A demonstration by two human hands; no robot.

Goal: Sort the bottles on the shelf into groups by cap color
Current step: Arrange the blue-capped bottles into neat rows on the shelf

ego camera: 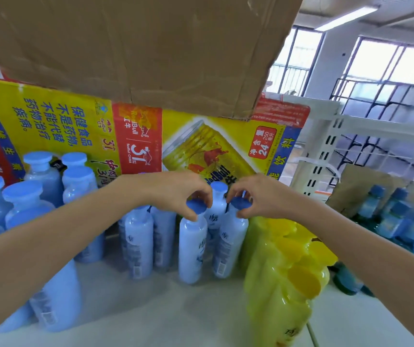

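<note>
L hand (176, 194) & R hand (258, 196) sit mid-frame, side by side, close but not touching. Both forearms come in from the lower corners.

L hand: narrow pinch on L cap (196, 206), a mid-blue cap. Fingers curl over the top, thumb under the rim. Cap belongs to L bottle (192, 246), white body w/ label, roughly upright, centre of frame.

R hand: same sort of pinch on R cap (241, 203), a slightly darker blue. Fingers curl round its far side. R bottle (229, 244) is white too, just right of L bottle, nearly touching it, leaning a bit left at the top.

Both bottle bases are down at shelf (151, 314) level; can't tell if either is lifted off.

Back bottle (218, 196): white, blue cap, behind & between the two hands.

White pair (138, 244): two more white bottles just left of L bottle, tops partly hidden by L wrist.

Pale-cap group (23, 191): bluish bottles w/ light-blue caps, left side of frame from mid-left down to lower left, partly behind L forearm.

Yellow bottles (283, 259): yellow caps, bunched tight at lower right, just right of R bottle.

Dark-cap bottles (398, 216): blurred, right edge, beyond R forearm.

Box (76, 126): yellow/red printed carton standing behind the rows, mid-left to centre. Cardboard (138, 46): plain brown sheet filling the upper left & top centre. White slotted post (326, 151) right of box; windows (388, 63) upper right.
</note>
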